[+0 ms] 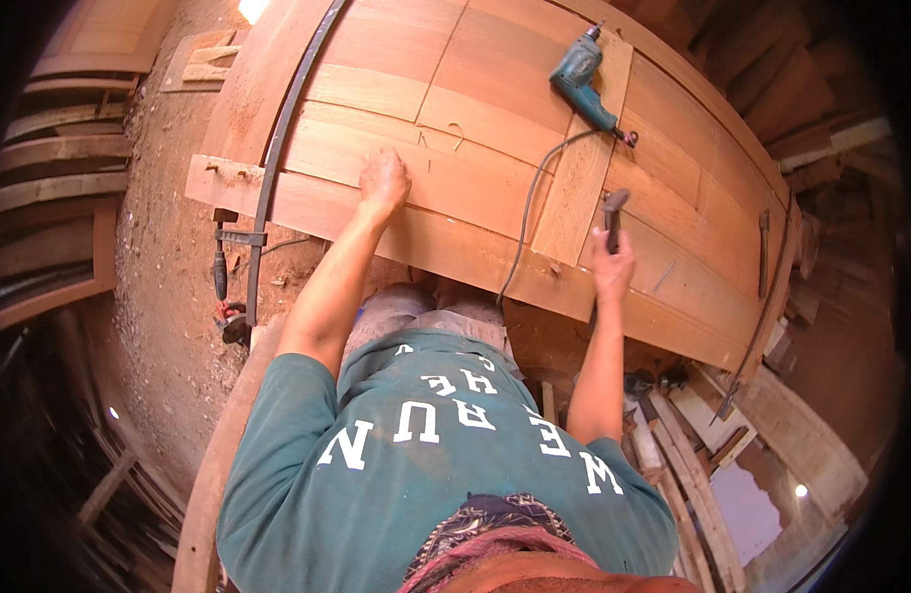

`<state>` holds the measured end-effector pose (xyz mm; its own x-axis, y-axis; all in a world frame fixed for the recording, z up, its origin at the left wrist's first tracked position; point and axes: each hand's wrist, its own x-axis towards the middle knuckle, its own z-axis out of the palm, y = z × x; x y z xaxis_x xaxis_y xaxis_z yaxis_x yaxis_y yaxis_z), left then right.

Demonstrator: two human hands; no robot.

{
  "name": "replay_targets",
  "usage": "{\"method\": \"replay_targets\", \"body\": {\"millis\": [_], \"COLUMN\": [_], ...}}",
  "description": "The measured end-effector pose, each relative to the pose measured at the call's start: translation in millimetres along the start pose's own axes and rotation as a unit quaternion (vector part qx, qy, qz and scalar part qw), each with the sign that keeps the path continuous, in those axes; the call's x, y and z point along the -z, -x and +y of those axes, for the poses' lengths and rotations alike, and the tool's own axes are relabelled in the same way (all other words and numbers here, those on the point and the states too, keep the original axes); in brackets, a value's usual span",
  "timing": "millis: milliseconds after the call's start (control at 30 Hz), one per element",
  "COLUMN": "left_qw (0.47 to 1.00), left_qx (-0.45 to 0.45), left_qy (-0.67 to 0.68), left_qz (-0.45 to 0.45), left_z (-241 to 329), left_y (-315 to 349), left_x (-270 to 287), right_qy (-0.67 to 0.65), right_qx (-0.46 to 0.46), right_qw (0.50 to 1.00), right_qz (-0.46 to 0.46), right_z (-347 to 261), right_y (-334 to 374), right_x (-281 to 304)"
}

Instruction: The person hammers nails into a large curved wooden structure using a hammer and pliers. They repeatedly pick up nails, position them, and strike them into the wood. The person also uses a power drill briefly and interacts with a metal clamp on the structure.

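A large panelled wooden door (495, 109) lies flat in front of me. My left hand (383, 181) rests palm down on its near rail, fingers spread, holding nothing. My right hand (612, 267) grips the handle of a hammer (614, 212), whose head is raised just above a loose wooden slat (584, 158) lying across the door. A teal electric drill (582, 77) lies on the door beyond the slat, its cord (527, 212) trailing toward the near edge.
A long metal bar clamp (278, 148) runs along the door's left side, another clamp (762, 306) along the right. Sawdust-covered ground (164, 257) lies to the left. Stacked planks (60, 148) stand far left, wood offcuts (712, 435) at lower right.
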<state>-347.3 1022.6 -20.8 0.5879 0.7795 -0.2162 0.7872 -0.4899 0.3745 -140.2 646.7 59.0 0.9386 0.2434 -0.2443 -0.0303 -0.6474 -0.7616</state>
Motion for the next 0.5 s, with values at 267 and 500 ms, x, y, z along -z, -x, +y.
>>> {"method": "replay_targets", "body": {"millis": [267, 500], "left_qw": [0.962, 0.95], "left_qx": [0.004, -0.091], "left_qy": [0.271, 0.298], "left_qz": [-0.025, -0.015], "left_z": [-16, -24], "left_y": [62, 122], "left_x": [15, -10], "right_qy": [0.076, 0.101], "right_qx": [0.091, -0.006], "right_qw": [0.991, 0.994], "right_qz": [-0.057, 0.028], "right_z": [0, 6], "right_y": [94, 81], "right_x": [-94, -54]}}
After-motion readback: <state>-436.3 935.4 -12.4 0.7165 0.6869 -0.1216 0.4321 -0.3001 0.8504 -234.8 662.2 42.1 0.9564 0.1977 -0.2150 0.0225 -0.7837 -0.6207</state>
